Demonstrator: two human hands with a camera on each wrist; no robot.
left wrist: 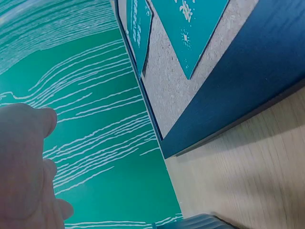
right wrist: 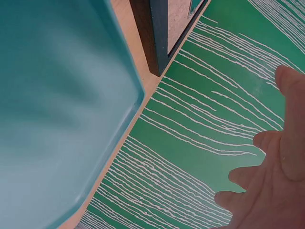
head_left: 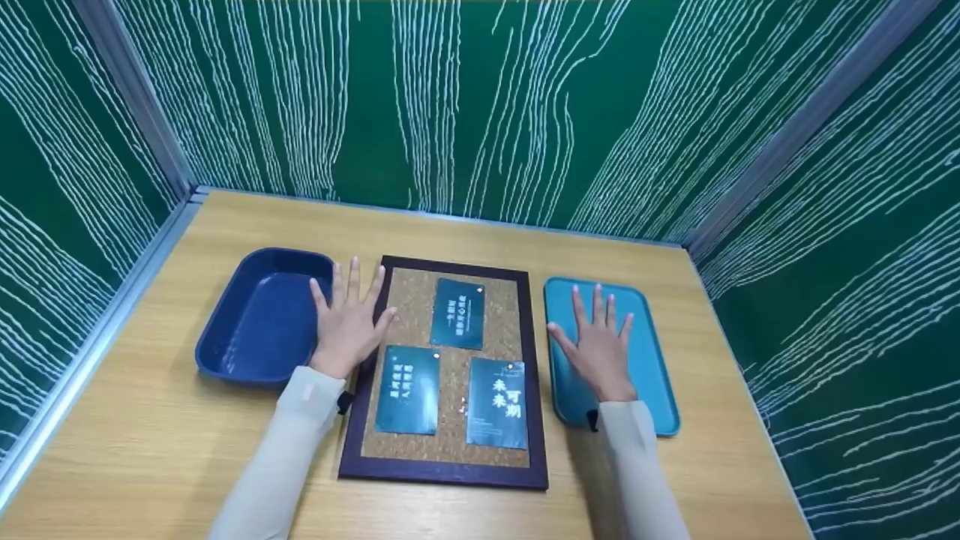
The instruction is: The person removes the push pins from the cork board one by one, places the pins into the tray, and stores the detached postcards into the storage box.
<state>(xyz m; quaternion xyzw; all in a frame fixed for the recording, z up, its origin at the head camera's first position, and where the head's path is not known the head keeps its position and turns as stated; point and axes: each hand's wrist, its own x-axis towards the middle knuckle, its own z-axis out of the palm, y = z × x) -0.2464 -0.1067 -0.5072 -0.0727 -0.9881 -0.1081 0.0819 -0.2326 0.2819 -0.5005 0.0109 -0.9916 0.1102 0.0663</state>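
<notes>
With fingers spread, my left hand (head_left: 346,330) hovers between the deep blue basin (head_left: 255,322) and the dark-framed cork board (head_left: 454,375), overlapping both in the head view. My right hand (head_left: 600,349), its fingers also splayed, is over the flat teal tray (head_left: 649,375); the right wrist view shows a soft shadow on that tray. Neither hand holds anything. Three teal cards with white writing are on the cork: an upper card (head_left: 458,313), a lower left card (head_left: 407,390) and a lower right card (head_left: 496,403). Each has a small pin near its top right corner.
Everything stands on a light wooden table (head_left: 450,517). Green panels (head_left: 367,112) with white wavy lines enclose the back and both sides, joined by grey metal posts (head_left: 135,90). Tiny light bits (head_left: 463,407), perhaps pins, show on the cork beside the lower right card.
</notes>
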